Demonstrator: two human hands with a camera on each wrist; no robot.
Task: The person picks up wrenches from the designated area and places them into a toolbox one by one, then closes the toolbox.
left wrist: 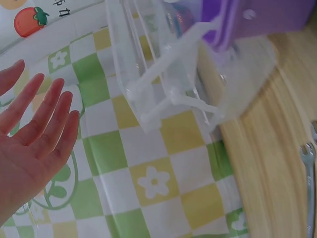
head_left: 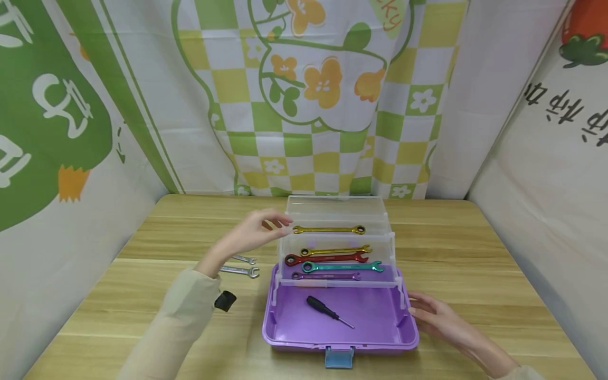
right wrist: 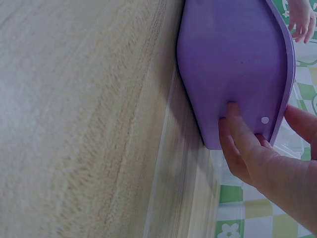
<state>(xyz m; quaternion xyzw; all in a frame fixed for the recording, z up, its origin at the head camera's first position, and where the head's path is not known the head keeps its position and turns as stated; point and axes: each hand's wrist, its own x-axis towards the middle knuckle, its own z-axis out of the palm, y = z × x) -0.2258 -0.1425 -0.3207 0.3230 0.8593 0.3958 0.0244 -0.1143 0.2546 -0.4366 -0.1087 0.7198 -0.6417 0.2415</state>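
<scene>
A purple toolbox [head_left: 342,345] stands with its clear trays [head_left: 342,285] raised. My left hand [head_left: 266,227] is held beside the upper tray's left end, fingers loosely bent and holding nothing. In the left wrist view, that hand [left wrist: 37,134] is spread apart from the trays. A gold wrench [head_left: 330,229] lies in the upper tray. Below it are another gold wrench [head_left: 334,251], a red wrench [head_left: 328,258], a green wrench [head_left: 342,267] and a purple wrench [head_left: 328,276]. With extended fingers, my right hand [right wrist: 262,158] touches the box's outer right wall, thumb at the rim.
A black-handled screwdriver [head_left: 328,310] lies on the box floor. Silver wrenches [head_left: 242,271] lie on the wooden table [head_left: 456,253] to the left, partly behind the left forearm. A blue latch [head_left: 339,358] hangs at the box's front. Patterned curtain [head_left: 323,153] closes off the back.
</scene>
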